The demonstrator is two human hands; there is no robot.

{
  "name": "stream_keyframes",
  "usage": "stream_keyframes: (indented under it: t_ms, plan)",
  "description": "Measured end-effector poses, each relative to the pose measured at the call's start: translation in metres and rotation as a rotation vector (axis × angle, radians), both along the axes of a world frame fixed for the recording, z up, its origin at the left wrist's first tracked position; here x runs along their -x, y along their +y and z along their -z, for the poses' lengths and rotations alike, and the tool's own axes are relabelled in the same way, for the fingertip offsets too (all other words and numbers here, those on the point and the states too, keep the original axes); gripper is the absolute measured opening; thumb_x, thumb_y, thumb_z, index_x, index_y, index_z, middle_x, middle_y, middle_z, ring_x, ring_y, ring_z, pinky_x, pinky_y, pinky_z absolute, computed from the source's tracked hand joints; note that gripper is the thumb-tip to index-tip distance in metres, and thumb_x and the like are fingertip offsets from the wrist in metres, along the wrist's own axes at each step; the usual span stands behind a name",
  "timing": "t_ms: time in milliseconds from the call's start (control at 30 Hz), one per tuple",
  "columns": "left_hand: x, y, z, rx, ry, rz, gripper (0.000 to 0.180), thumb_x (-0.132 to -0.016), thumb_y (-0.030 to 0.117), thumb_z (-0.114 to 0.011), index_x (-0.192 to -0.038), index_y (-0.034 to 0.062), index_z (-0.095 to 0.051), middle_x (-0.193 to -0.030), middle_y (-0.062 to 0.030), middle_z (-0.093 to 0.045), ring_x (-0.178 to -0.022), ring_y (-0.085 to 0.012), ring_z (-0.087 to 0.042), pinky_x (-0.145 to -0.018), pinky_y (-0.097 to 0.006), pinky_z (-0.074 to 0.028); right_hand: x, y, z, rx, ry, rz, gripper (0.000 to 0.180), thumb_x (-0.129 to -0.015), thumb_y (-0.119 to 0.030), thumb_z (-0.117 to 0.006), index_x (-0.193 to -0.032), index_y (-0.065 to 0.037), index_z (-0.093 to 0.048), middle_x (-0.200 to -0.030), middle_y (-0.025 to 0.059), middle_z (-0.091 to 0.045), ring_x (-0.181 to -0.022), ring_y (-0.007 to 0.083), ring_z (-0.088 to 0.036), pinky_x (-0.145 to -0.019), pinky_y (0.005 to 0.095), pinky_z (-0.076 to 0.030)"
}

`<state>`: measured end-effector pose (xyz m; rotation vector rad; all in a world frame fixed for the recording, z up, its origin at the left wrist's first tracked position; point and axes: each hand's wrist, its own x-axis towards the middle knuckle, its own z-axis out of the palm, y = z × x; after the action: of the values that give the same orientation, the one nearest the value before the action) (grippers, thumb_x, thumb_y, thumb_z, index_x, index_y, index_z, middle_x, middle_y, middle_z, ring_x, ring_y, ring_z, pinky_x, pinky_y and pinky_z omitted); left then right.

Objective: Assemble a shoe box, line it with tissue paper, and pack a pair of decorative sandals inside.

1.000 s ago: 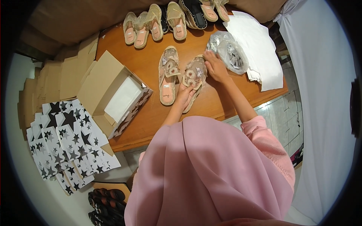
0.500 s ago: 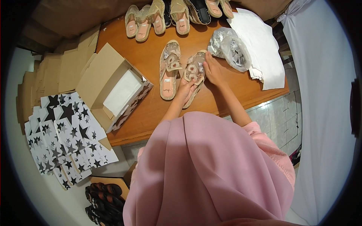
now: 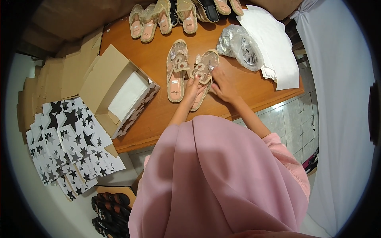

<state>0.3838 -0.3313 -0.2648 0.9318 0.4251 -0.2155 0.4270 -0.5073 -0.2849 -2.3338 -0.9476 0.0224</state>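
Two beige sandals with sparkly uppers lie side by side on the wooden table (image 3: 254, 89). My left hand (image 3: 193, 88) grips the heel end of the right sandal (image 3: 205, 68). My right hand (image 3: 222, 84) rests at that sandal's right edge, fingers pinching a small silvery piece near its upper. The left sandal (image 3: 177, 67) lies untouched just beside my left hand. My pink garment hides my forearms lower down.
An open shoebox (image 3: 115, 89) lined with white paper sits at the left. Stacked star-printed lids (image 3: 67, 146) lie beyond the table's left edge. More sandals (image 3: 162, 18) line the far edge. A clear bag of silvery packets (image 3: 240, 45) and white paper sheets (image 3: 274, 43) lie right.
My right hand has slid from the sandal's toe end down to its right side. My left hand has stayed on the heel. The view has shifted slightly.
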Motion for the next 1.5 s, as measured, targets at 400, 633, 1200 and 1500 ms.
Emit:
stream_keyframes:
  t_ms: [400, 633, 1200, 1500]
  plan:
    - [0.032, 0.036, -0.008, -0.550, -0.201, 0.216, 0.036, -0.093, 0.017, -0.054, -0.123, -0.0025, -0.050, -0.115, -0.0128, -0.059, -0.104, -0.0166, -0.058, -0.085, -0.028, -0.050, -0.001, -0.013, -0.002, 0.115, -0.017, 0.020, 0.054, -0.095, -0.030, -0.041, -0.138, 0.001, -0.033, -0.144, 0.0218, -0.031, -0.136, 0.0339, -0.025, -0.111, 0.0432, -0.020]
    - [0.056, 0.023, -0.009, -1.217, -0.531, 0.010, 0.065, -0.084, 0.015, -0.063, -0.135, -0.0084, -0.032, -0.130, -0.0251, -0.046, -0.121, -0.0335, -0.046, -0.099, -0.038, -0.038, -0.033, 0.027, -0.040, -0.252, -0.118, 0.208, 0.040, -0.095, -0.025, -0.042, -0.121, 0.003, -0.053, -0.136, 0.0229, -0.041, -0.132, 0.0362, -0.032, -0.110, 0.0434, -0.023]
    - [0.048, -0.004, 0.023, -1.793, -0.648, 0.454, 0.055, -0.084, 0.015, -0.057, -0.134, 0.0045, -0.039, -0.138, -0.0195, -0.038, -0.131, -0.0354, -0.031, -0.108, -0.048, -0.026, -0.076, 0.049, -0.069, 0.700, -0.314, -0.312, 0.054, -0.095, -0.050, -0.027, -0.128, -0.015, -0.052, -0.137, 0.0029, -0.047, -0.134, 0.0203, -0.033, -0.107, 0.0637, 0.003]
    - [0.045, -0.006, 0.024, -1.872, -0.668, 0.393, 0.052, -0.085, 0.018, -0.053, -0.134, 0.0061, -0.040, -0.136, -0.0174, -0.041, -0.131, -0.0321, -0.033, -0.109, -0.045, -0.024, -0.071, 0.058, -0.074, 0.632, -0.269, -0.265, 0.054, -0.094, -0.053, -0.029, -0.125, -0.018, -0.057, -0.135, 0.0017, -0.049, -0.137, 0.0254, -0.025, -0.106, 0.0655, 0.000]
